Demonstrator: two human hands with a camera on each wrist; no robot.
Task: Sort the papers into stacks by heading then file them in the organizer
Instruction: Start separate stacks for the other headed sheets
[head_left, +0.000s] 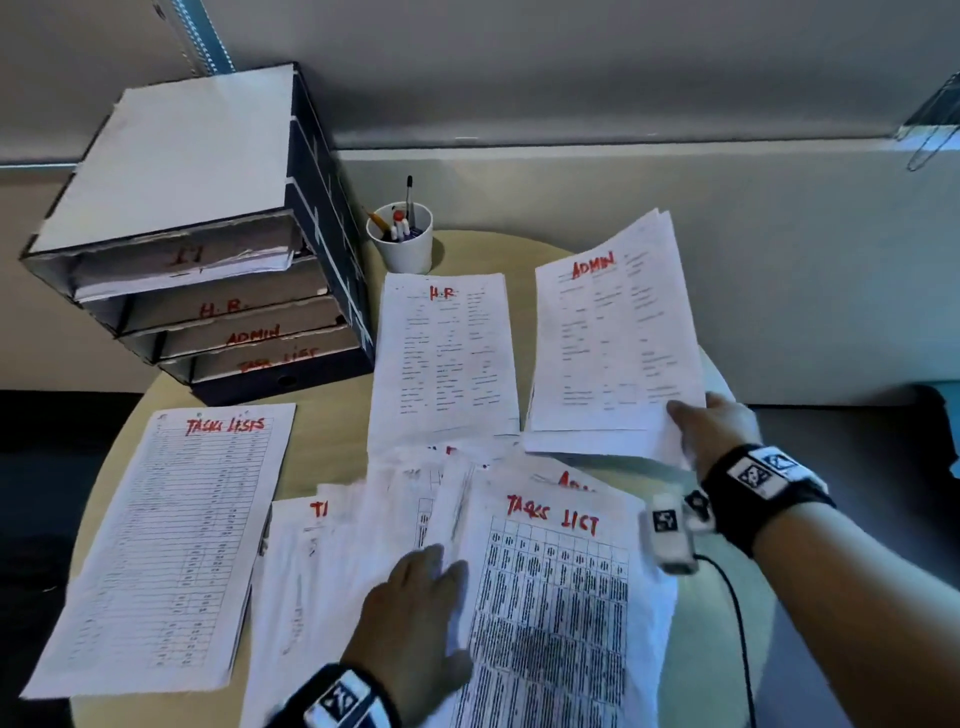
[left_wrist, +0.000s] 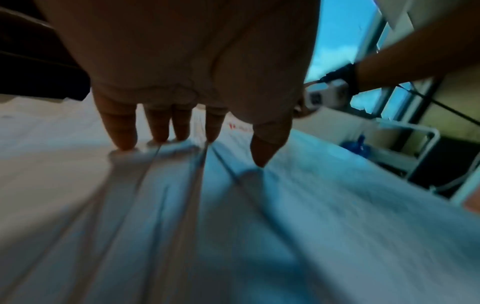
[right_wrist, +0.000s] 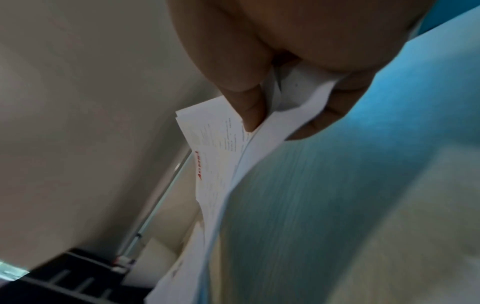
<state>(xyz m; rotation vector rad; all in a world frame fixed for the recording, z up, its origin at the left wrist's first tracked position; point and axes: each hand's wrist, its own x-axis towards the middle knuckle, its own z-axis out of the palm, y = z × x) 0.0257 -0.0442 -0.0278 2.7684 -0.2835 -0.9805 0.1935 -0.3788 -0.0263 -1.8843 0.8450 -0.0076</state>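
Left hand: fingers spread, pressing loose papers, bottom centre.
Right hand: pinching admin stack, right.

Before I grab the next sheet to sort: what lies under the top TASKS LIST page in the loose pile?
Under the TASKS LIST page, more overlapping sheets fan out; one shows part of a red ADMIN heading, another a red T. The rest are covered.
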